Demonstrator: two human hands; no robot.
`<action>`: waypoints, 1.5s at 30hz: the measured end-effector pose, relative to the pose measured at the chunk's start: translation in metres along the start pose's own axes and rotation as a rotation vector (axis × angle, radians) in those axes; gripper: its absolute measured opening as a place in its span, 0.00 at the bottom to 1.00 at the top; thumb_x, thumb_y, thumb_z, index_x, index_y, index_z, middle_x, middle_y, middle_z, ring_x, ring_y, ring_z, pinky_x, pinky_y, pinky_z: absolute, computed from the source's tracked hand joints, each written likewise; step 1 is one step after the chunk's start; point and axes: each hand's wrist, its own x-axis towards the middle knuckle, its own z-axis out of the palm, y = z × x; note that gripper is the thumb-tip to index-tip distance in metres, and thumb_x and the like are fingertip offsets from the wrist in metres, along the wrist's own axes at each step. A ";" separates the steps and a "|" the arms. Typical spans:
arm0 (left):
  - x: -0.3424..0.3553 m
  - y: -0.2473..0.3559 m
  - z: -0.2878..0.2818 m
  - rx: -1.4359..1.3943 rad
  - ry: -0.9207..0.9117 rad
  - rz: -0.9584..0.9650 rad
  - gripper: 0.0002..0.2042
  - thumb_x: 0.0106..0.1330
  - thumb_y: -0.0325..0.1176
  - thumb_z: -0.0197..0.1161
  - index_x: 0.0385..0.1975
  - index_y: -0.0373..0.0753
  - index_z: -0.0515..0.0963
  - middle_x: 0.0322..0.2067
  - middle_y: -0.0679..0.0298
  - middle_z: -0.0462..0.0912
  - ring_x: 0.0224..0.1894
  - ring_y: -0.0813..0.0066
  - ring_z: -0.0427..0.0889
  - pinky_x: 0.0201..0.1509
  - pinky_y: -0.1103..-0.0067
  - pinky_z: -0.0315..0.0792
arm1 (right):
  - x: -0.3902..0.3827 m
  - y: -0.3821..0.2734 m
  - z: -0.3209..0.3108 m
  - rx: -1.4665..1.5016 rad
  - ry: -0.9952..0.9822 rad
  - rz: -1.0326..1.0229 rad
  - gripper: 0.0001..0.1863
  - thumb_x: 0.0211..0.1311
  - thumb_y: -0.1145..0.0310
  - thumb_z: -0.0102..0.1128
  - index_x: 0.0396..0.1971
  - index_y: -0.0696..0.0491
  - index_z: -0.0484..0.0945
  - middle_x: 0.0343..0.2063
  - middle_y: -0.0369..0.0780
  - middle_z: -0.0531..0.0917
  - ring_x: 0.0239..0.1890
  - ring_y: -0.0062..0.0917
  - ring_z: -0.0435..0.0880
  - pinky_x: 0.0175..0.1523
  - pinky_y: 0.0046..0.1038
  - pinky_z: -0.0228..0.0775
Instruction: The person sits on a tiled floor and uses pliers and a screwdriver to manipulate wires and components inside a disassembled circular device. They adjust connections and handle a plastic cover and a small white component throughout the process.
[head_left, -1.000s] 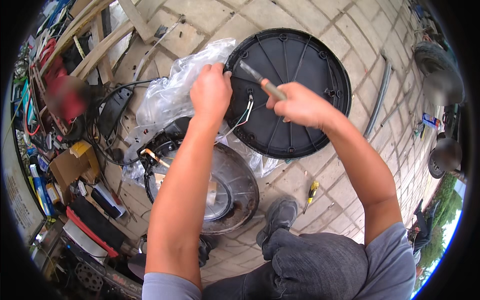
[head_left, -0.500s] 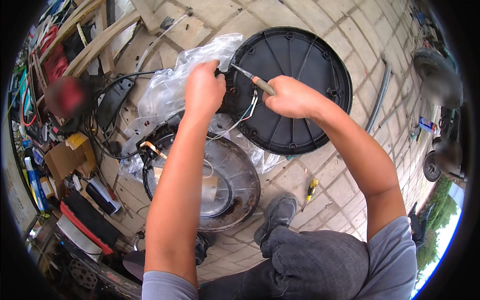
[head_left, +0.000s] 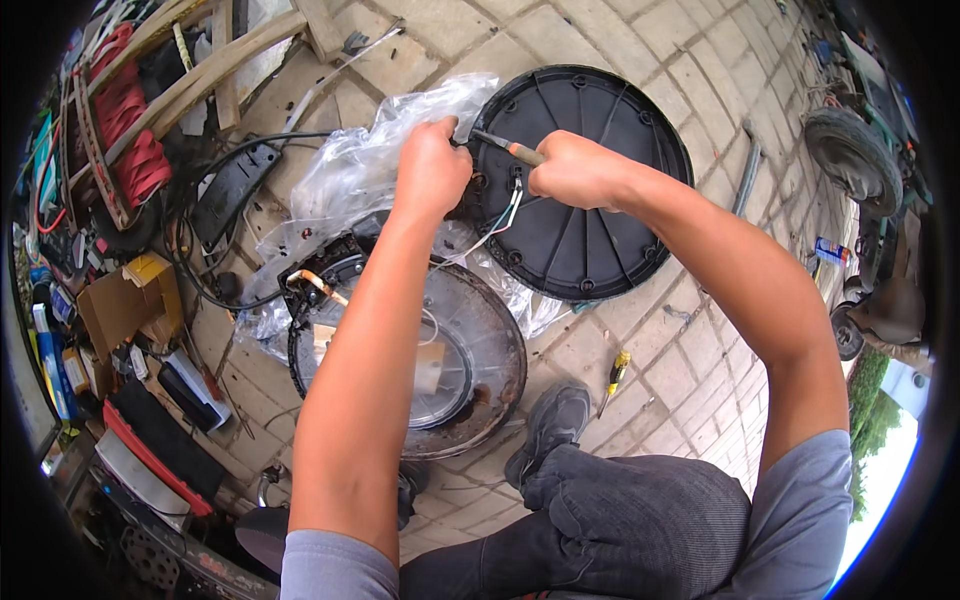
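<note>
In my right hand [head_left: 578, 172] is a hand tool [head_left: 512, 147] with a slim metal end and an orange-and-olive handle. I cannot make out its exact kind. Its tip points left, at the hinge-side edge of a round black ribbed plastic lid [head_left: 600, 240] lying on the paving. My left hand [head_left: 433, 165] is closed at that same edge, fingers pinched by the tool's tip; what they hold is hidden. Thin white and green wires [head_left: 511, 205] hang across the lid toward a round, dirty base [head_left: 490, 340], partly covered by my left forearm.
Crumpled clear plastic sheeting [head_left: 345, 180] lies left of the lid. A yellow screwdriver [head_left: 616, 378] rests near my shoe [head_left: 552, 425]. An open cardboard box [head_left: 120, 305], wooden slats [head_left: 205, 80] and a black cable [head_left: 185, 255] clutter the left. A wheel [head_left: 855, 155] stands at right.
The whole view has shifted slightly. My hands stay at the lid's edge, and the tool's tip now sits closer to the fingers of my left hand.
</note>
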 end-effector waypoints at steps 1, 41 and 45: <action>0.000 0.002 -0.001 0.003 -0.006 0.000 0.21 0.56 0.25 0.61 0.52 0.28 0.79 0.45 0.39 0.81 0.52 0.43 0.79 0.59 0.62 0.72 | -0.001 -0.001 0.001 0.002 0.006 0.006 0.17 0.62 0.67 0.49 0.24 0.68 0.76 0.17 0.46 0.73 0.15 0.29 0.70 0.21 0.38 0.60; -0.192 0.089 -0.034 -1.226 0.083 -0.513 0.25 0.66 0.27 0.65 0.63 0.33 0.71 0.60 0.56 0.76 0.61 0.69 0.73 0.64 0.72 0.66 | -0.009 0.053 0.070 -0.645 0.692 -0.383 0.19 0.59 0.70 0.58 0.52 0.45 0.84 0.41 0.41 0.77 0.46 0.37 0.75 0.49 0.42 0.68; -0.197 0.089 -0.031 -1.252 0.032 -0.549 0.25 0.66 0.29 0.66 0.63 0.36 0.72 0.65 0.59 0.72 0.66 0.68 0.68 0.68 0.70 0.61 | 0.000 0.048 0.075 -0.592 0.736 -0.393 0.13 0.63 0.67 0.59 0.45 0.49 0.85 0.42 0.40 0.77 0.46 0.35 0.74 0.49 0.43 0.65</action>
